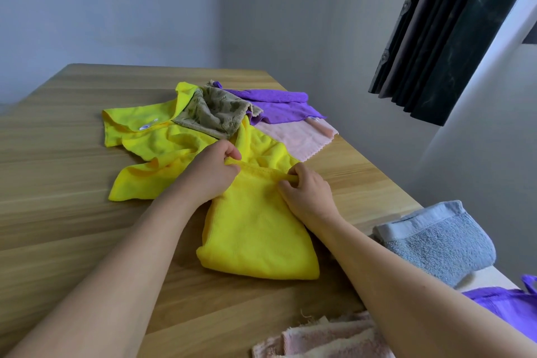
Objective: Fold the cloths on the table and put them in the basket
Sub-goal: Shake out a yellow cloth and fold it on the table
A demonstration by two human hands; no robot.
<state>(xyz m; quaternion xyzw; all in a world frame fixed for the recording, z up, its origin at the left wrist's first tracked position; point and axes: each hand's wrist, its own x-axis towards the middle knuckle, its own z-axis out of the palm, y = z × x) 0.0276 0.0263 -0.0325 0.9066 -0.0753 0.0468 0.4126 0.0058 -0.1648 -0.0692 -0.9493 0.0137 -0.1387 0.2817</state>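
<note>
Head view: both hands work at the far hem of a folded yellow cloth [255,235] lying on the wooden surface [58,171]. Left hand [213,173] has its fingers [232,151] curled tight, pinching the left end of that hem between thumb and fingertips. Right hand [308,192] does the same at the right end, its fingers [293,171] bent narrow round a small bunch of the yellow fabric. The hem runs taut between the two hands, and the near part of the cloth lies flat between the forearms.

Beyond the hands a second yellow cloth [145,136] lies crumpled and spread on the surface. An olive patterned cloth [215,113] rests on its far edge, a purple cloth [279,104] lies just beside that, and a pale pink cloth [299,136] lies flat beneath the purple one, near the surface's right edge.

At the right, past the surface's edge, sits a folded blue towel [436,241], with another purple cloth [505,308] nearer the camera and a pink towel [325,340] at the bottom. Whether these lie in a basket cannot be told. A dark curtain [441,38] hangs at the upper right.
</note>
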